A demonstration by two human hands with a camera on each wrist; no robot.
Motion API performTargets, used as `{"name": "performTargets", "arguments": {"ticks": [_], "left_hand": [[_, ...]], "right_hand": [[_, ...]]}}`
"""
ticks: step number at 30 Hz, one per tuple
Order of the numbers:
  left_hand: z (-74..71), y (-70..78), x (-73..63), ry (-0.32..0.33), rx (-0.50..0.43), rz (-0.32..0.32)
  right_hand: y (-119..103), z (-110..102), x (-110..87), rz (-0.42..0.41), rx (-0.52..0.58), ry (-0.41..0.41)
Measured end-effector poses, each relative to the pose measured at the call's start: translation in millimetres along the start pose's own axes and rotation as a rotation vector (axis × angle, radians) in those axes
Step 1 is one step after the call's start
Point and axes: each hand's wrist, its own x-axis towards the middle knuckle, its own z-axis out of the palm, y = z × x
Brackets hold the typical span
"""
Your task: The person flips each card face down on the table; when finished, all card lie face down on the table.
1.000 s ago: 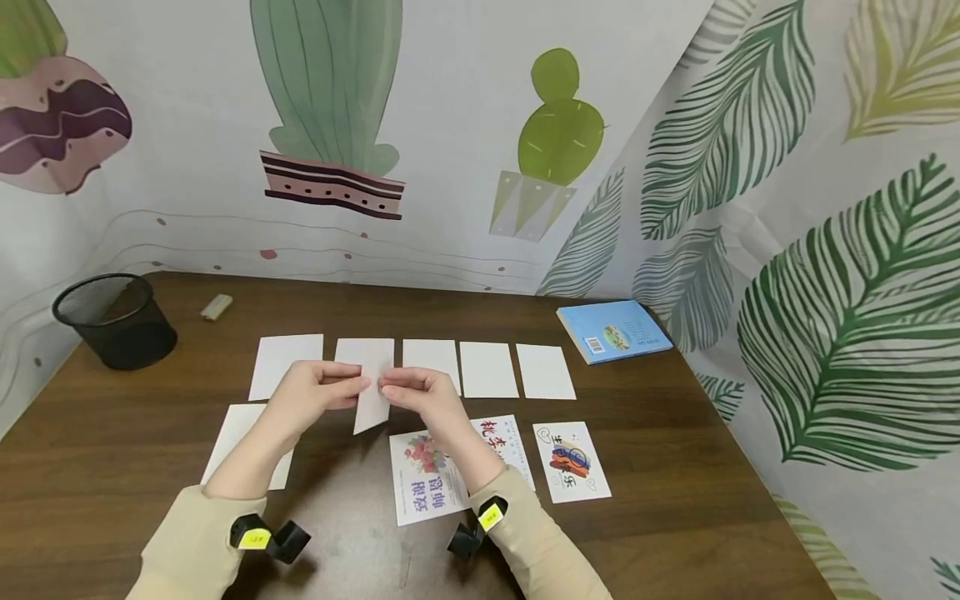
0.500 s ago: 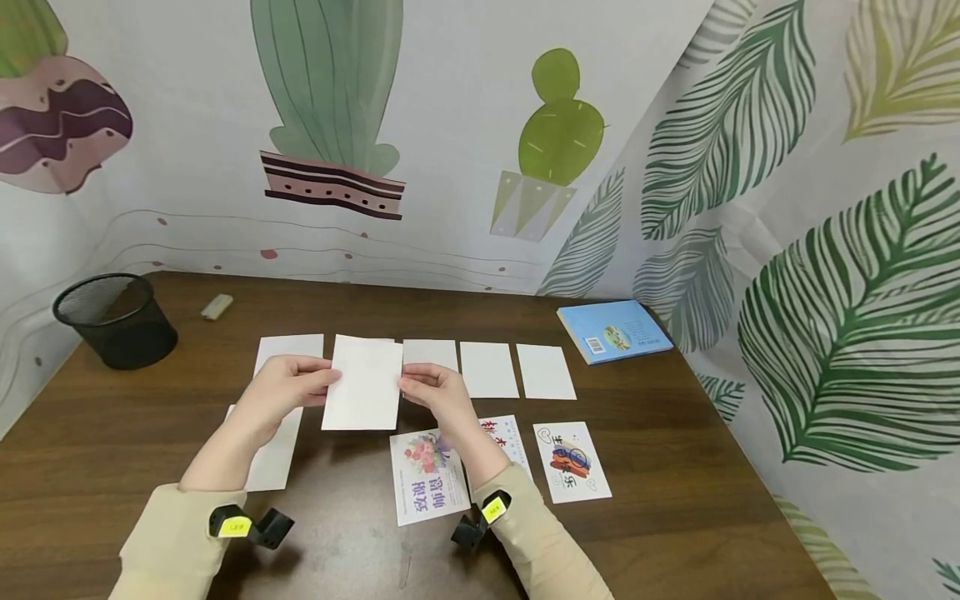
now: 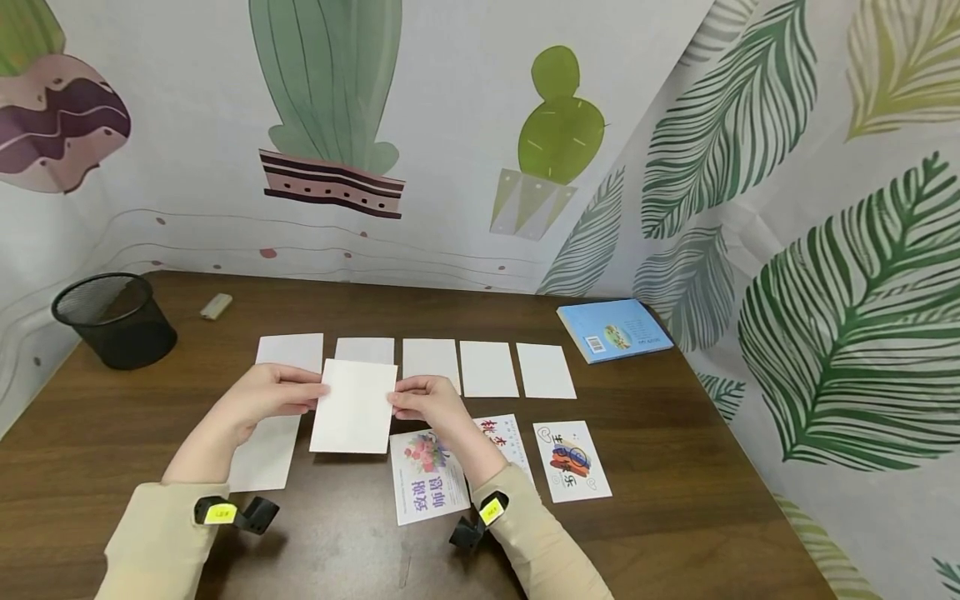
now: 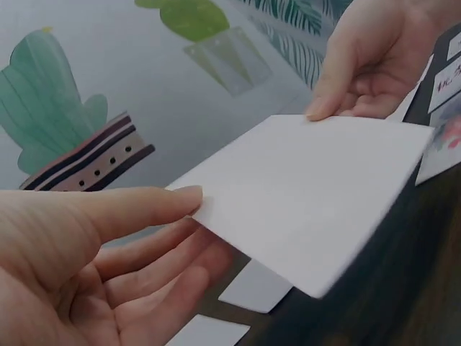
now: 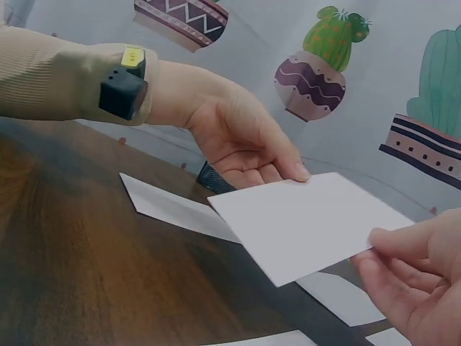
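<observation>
A white card (image 3: 354,408) is held above the table with its blank face up. My left hand (image 3: 273,394) pinches its left edge between thumb and fingers. On the opposite edge, my right hand (image 3: 433,407) pinches it the same way. The left wrist view shows the thumb of the left hand (image 4: 108,252) on top of the card (image 4: 310,194), fingers beneath. Under my right forearm lies a printed card with red flowers (image 3: 426,475), partly covering a card with red lettering (image 3: 501,433). A blank card (image 3: 266,454) lies below my left hand.
A back row of blank white cards (image 3: 488,369) runs across the table (image 3: 675,517). At the right lie a colourful printed card (image 3: 572,461) and a blue book (image 3: 615,331). A black mesh bin (image 3: 120,325) and a small pale block (image 3: 217,307) stand at the back left.
The held card was seen narrow, nearly edge-on, then turned its blank white face to the head camera. Both hands have since lowered it slightly toward me and to the left.
</observation>
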Motion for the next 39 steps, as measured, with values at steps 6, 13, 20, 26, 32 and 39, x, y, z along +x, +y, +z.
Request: {"name": "performTargets", "arguments": {"ticks": [6,13,20,26,32,39], "left_hand": [[-3.9,-7.2,1.2,0.02,-0.003,-0.06],[-0.3,-10.5,2.7,0.015,0.012,-0.123],[4.0,-11.5,3.8,0.037,0.022,-0.199],[5.0,-12.3,3.8,0.081,0.081,-0.222],[5.5,-14.5,3.4,0.102,0.108,-0.237],[5.7,-16.1,3.3,0.113,0.122,-0.238]], "right_hand": [[6.2,6.4,-1.7,0.075,-0.055,-0.016],[8.6,9.5,-4.5,0.128,-0.146,-0.027],[10.7,9.4,-5.3,0.157,-0.223,-0.004],[10.0,10.2,-6.3,0.172,-0.228,-0.001],[8.8,11.3,-7.1,0.171,-0.244,0.01],[7.6,10.9,-6.1,0.163,-0.256,0.012]]}}
